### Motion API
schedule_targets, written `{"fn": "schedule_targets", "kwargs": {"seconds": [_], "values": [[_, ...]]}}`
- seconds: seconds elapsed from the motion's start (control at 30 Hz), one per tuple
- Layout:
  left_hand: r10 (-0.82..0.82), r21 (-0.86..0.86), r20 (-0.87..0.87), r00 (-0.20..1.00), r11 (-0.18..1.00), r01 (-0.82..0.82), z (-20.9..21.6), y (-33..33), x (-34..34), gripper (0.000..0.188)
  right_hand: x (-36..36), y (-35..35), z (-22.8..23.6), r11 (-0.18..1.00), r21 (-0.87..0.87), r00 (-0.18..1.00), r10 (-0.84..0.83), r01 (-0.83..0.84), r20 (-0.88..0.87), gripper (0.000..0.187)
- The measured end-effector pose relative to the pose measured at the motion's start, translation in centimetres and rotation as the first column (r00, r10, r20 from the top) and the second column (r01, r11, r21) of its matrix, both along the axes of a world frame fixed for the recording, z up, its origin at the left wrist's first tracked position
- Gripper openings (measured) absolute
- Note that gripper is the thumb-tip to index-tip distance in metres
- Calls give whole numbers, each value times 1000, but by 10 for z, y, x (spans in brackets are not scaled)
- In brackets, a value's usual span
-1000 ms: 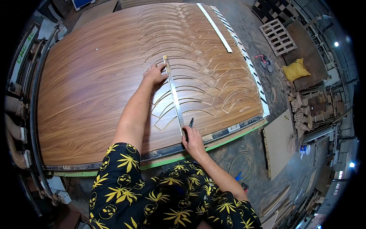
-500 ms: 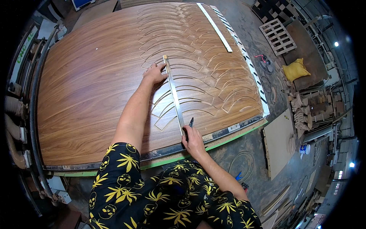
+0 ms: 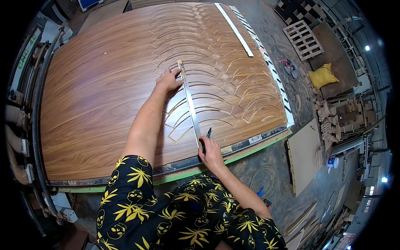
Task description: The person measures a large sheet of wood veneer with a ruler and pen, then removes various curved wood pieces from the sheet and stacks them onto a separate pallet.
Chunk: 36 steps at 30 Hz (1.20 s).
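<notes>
A large brown wood-veneer panel (image 3: 96,104) lies flat before me, cut through with several curved shapes on its right half. A long metal ruler (image 3: 189,104) lies across those cuts, running from far to near. My left hand (image 3: 168,79) presses flat on the ruler's far end. My right hand (image 3: 210,152) sits at the ruler's near end by the panel's front edge, gripping a dark pen-like tool (image 3: 207,135) whose tip points at the ruler's edge.
A long white strip (image 3: 234,28) lies on the panel's far right. The panel rests on a machine bed with a green front edge (image 3: 250,152). On the floor to the right are a wooden pallet (image 3: 304,39), a yellow sack (image 3: 323,77) and a board (image 3: 302,156).
</notes>
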<state>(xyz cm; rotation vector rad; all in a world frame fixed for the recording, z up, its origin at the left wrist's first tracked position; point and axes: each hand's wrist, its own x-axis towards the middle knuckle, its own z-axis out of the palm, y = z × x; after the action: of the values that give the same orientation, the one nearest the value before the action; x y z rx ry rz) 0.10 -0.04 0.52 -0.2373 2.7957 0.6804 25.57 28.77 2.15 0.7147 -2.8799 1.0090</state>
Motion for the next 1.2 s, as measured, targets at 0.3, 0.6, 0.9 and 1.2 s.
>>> {"fn": "schedule_targets", "kwargs": {"seconds": [0.3, 0.6, 0.9, 1.2], "values": [[6, 11, -6, 1000, 1000, -6, 0, -1, 1, 74, 0, -1, -1, 1000, -15, 1000, 1, -1, 5, 49], [1, -5, 5, 1000, 1000, -1, 5, 0, 2, 74, 0, -1, -2, 1000, -24, 1000, -11, 11, 14, 46], [-2, 6, 0, 1000, 1000, 2, 6, 1, 2, 74, 0, -2, 0, 999, 17, 999, -29, 28, 23, 43], [-2, 13, -47, 999, 1000, 2, -8, -4, -2, 73, 1, -1, -7, 999, -40, 1000, -5, 4, -18, 45]]}}
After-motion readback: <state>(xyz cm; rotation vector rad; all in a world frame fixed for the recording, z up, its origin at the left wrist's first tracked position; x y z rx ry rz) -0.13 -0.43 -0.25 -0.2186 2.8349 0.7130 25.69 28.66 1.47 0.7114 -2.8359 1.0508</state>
